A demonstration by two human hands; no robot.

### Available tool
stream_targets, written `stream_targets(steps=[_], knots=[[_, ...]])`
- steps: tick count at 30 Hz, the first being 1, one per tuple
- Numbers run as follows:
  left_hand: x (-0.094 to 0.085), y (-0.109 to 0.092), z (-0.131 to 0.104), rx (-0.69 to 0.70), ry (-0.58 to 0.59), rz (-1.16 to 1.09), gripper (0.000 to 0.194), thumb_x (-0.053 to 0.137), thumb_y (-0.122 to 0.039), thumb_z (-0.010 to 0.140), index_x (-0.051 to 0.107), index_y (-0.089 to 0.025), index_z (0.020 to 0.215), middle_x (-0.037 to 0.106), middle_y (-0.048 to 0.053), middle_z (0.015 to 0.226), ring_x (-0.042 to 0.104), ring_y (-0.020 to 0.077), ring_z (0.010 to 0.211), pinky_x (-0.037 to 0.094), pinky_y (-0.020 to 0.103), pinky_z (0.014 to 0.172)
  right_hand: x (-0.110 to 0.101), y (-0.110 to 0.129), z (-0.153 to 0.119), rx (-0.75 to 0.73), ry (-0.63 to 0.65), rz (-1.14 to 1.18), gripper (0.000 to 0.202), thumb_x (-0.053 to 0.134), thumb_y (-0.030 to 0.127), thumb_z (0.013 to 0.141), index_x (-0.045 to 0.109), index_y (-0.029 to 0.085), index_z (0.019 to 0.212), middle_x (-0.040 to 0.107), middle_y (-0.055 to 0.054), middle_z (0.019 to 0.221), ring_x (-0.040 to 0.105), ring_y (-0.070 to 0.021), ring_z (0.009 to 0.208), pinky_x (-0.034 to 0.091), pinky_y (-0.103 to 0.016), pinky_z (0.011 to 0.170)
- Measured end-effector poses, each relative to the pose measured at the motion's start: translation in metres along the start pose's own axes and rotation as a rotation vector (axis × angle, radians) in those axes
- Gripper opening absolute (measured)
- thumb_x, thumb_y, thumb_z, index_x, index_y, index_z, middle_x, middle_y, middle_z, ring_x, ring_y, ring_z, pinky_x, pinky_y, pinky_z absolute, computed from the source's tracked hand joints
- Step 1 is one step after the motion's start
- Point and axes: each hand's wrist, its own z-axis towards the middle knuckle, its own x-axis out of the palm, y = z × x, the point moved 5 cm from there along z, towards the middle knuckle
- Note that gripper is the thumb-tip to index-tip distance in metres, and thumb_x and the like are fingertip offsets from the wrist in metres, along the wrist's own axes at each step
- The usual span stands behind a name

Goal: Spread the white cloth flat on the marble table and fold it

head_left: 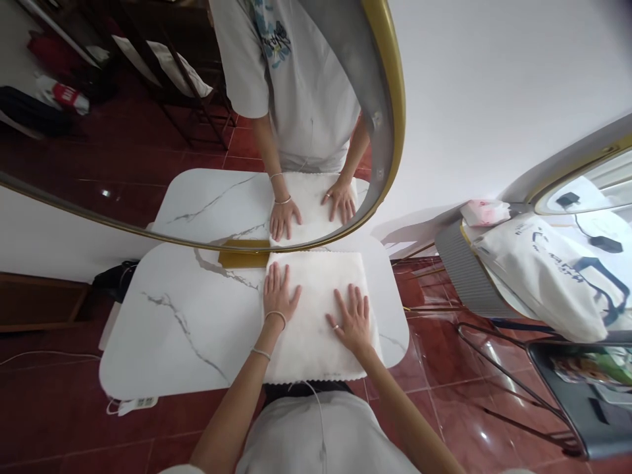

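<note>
Both hands spread flat on a white scalloped-edge cloth at the marble-patterned table.

From my remote seat I see the left hand (280, 291), fingers extended and grasping nothing, palm down on the left part of the white scalloped-edge cloth (316, 339); two bracelets circle that wrist. The right hand (353, 320), ringed, is equally unclenched, resting on the cloth's right part with fingers fanned. The cloth lies toward the right end of the marble-patterned table (182, 322), its near edge at the tabletop's rim. Beyond it, my view catches a gold-framed mirror (397, 99) reflecting both hands.
</note>
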Motion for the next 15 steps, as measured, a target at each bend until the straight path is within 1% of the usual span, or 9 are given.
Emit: stream_targets(steps=[2, 5, 7, 8, 9, 10, 12, 13, 15], knots=[[-0.008, 0.029, -0.003, -0.045, -0.023, 0.022, 0.067, 0.044, -0.044, 0.093, 0.027, -0.014, 0.151, 0.009, 0.016, 0.161, 0.007, 0.0296, 0.149, 0.022, 0.051, 0.117, 0.008, 0.026, 0.004, -0.014, -0.002, 0.015, 0.071, 0.047, 0.053, 0.093, 0.021, 0.027, 0.154, 0.006, -0.011, 0.162, 0.009, -0.0359, 0.148, 0.018, -0.057, 0.114], [-0.022, 0.072, -0.007, -0.073, -0.048, 0.045, 0.065, 0.044, -0.042, 0.094, 0.030, -0.012, 0.150, 0.006, 0.017, 0.161, 0.006, 0.0325, 0.149, 0.022, 0.055, 0.117, 0.020, 0.066, 0.014, -0.049, -0.007, 0.054, 0.074, 0.047, 0.054, 0.092, 0.016, 0.027, 0.155, 0.007, -0.012, 0.162, 0.009, -0.0365, 0.148, 0.017, -0.058, 0.114], [-0.029, 0.090, -0.008, -0.068, -0.071, 0.046, 0.062, 0.043, -0.035, 0.094, 0.030, -0.011, 0.150, 0.002, 0.017, 0.161, 0.003, 0.0342, 0.148, 0.020, 0.058, 0.117, 0.024, 0.085, 0.019, -0.062, -0.013, 0.080, 0.075, 0.046, 0.055, 0.092, 0.015, 0.027, 0.155, 0.009, -0.012, 0.162, 0.010, -0.0365, 0.147, 0.016, -0.058, 0.114], [-0.030, 0.092, -0.007, -0.054, -0.075, 0.038, 0.060, 0.042, -0.028, 0.093, 0.030, -0.012, 0.150, 0.000, 0.016, 0.161, 0.002, 0.0340, 0.148, 0.019, 0.058, 0.117, 0.025, 0.090, 0.021, -0.062, -0.017, 0.088, 0.075, 0.046, 0.055, 0.092, 0.015, 0.028, 0.155, 0.010, -0.012, 0.162, 0.011, -0.0360, 0.147, 0.016, -0.057, 0.114], [-0.029, 0.088, -0.005, -0.030, -0.068, 0.022, 0.059, 0.041, -0.020, 0.092, 0.031, -0.014, 0.150, 0.000, 0.014, 0.162, 0.002, 0.0330, 0.148, 0.019, 0.058, 0.117, 0.024, 0.091, 0.021, -0.058, -0.019, 0.091, 0.073, 0.045, 0.055, 0.093, 0.016, 0.028, 0.154, 0.011, -0.012, 0.162, 0.013, -0.0352, 0.147, 0.016, -0.056, 0.114], [-0.025, 0.080, -0.003, -0.002, -0.052, 0.000, 0.060, 0.038, -0.012, 0.090, 0.033, -0.017, 0.149, 0.000, 0.011, 0.162, 0.002, 0.0313, 0.148, 0.019, 0.058, 0.118, 0.023, 0.089, 0.019, -0.051, -0.021, 0.089, 0.071, 0.044, 0.055, 0.093, 0.018, 0.029, 0.154, 0.013, -0.012, 0.161, 0.014, -0.0341, 0.147, 0.016, -0.055, 0.114], [-0.014, 0.052, 0.001, 0.051, -0.015, -0.051, 0.065, 0.035, -0.002, 0.085, 0.039, -0.023, 0.146, 0.001, 0.006, 0.162, 0.002, 0.0280, 0.149, 0.019, 0.055, 0.119, 0.019, 0.077, 0.012, -0.023, -0.021, 0.070, 0.066, 0.042, 0.052, 0.095, 0.022, 0.029, 0.153, 0.016, -0.012, 0.161, 0.016, -0.0324, 0.147, 0.017, -0.054, 0.114], [-0.007, 0.035, 0.004, 0.064, -0.007, -0.071, 0.065, 0.034, -0.001, 0.085, 0.041, -0.025, 0.145, 0.002, 0.004, 0.163, 0.002, 0.0271, 0.149, 0.020, 0.053, 0.120, 0.016, 0.067, 0.006, -0.003, -0.022, 0.055, 0.064, 0.042, 0.051, 0.095, 0.024, 0.028, 0.153, 0.017, -0.012, 0.161, 0.016, -0.0320, 0.147, 0.017, -0.053, 0.114], [0.005, 0.002, 0.007, 0.069, -0.009, -0.090, 0.059, 0.037, -0.005, 0.089, 0.043, -0.025, 0.144, 0.001, 0.004, 0.162, 0.001, 0.0277, 0.149, 0.020, 0.053, 0.120, 0.008, 0.045, -0.006, 0.037, -0.028, 0.026, 0.062, 0.042, 0.049, 0.096, 0.029, 0.026, 0.152, 0.020, -0.013, 0.160, 0.017, -0.0324, 0.147, 0.018, -0.053, 0.114]])
